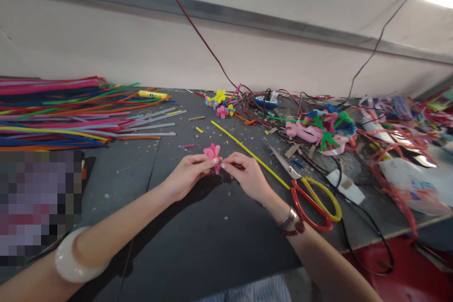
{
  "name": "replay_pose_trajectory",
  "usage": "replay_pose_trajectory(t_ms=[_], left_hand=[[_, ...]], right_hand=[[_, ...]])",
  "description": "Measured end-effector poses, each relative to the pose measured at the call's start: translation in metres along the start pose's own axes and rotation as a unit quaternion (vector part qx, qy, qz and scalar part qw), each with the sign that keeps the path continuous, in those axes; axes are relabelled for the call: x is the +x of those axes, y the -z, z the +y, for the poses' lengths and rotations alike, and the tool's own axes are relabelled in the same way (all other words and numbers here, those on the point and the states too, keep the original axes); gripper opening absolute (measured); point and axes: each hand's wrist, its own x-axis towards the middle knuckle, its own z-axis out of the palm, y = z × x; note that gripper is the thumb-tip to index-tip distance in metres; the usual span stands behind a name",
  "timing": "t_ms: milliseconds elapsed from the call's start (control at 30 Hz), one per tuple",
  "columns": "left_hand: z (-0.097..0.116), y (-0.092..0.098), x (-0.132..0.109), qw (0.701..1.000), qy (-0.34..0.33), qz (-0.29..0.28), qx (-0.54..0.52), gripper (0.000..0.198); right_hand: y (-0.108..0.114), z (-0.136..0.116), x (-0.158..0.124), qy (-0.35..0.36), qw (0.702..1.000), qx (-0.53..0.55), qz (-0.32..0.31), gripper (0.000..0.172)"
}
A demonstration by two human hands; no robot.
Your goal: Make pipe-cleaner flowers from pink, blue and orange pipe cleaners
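White bangle (65,255), pink flower (211,151) in hands (187,174) — scissors (296,177), yellow strip (245,149), cables (247,106) beyond

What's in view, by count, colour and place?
Pink flower: one, pink, centre
Yellow stem: one, yellow, right of centre
Scissors: one pair, red-yellow handles, right
Fuzzy stems: many, mixed, left
Yellow tube: one, yellow, back left
Flower cluster: one, mixed, back centre
Wires: several, dark red and black, back and right
Craft bundle: one, pink-green-blue, right
Colourful tangle: one, mixed, far right
Scraps: many, mixed, middle and right
Plastic bag: one, white, far right
Table: one, dark grey, beneath
Wall: one, white, back
Pixelated patch: one, mixed, lower left
Bangle: one, white, lower left
Bracelets: two, silver, red, lower right
Left hand: one, bare, at flower
Right hand: one, bare, at flower
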Motion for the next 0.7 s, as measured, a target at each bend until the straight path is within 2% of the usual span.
replay_pose_trajectory(t_ms=[167, 233, 300, 367, 433, 500, 600, 700], left_hand=[[0.001, -0.001, -0.001, 0.997, 0.036, -0.037, -0.062, 0.013], [0.001, -0.001, -0.001, 0.995, 0.039, -0.032, -0.084, 0.012], [0.000, -0.001, 0.000, 0.994, 0.040, -0.027, -0.100, 0.010], [-0.001, -0.001, 0.000, 0.993, 0.043, -0.019, -0.113, 0.012], [-0.001, -0.002, 0.000, 0.991, 0.041, -0.001, -0.128, 0.016], [-0.001, -0.004, 0.000, 0.990, 0.030, 0.024, -0.134, 0.017], [-0.001, -0.007, -0.002, 0.990, 0.008, 0.050, -0.133, 0.015], [-0.001, -0.008, -0.002, 0.993, -0.020, 0.074, -0.088, 0.010]], right_hand=[[-0.001, 0.001, 0.001, -0.077, 0.989, 0.113, -0.059, 0.017], [-0.003, 0.003, 0.001, -0.054, 0.994, 0.091, -0.018, 0.013], [-0.005, 0.005, -0.001, 0.008, 0.998, 0.018, 0.056, 0.009], [-0.008, 0.008, -0.004, 0.061, 0.991, -0.050, 0.105, 0.010], [-0.014, 0.012, -0.007, 0.074, 0.987, -0.081, 0.115, 0.013], [-0.021, 0.014, -0.010, 0.051, 0.991, -0.076, 0.102, 0.015], [-0.031, 0.014, -0.013, 0.009, 0.996, -0.036, 0.083, 0.017], [-0.038, 0.011, -0.014, -0.022, 0.996, 0.019, 0.081, 0.014]])
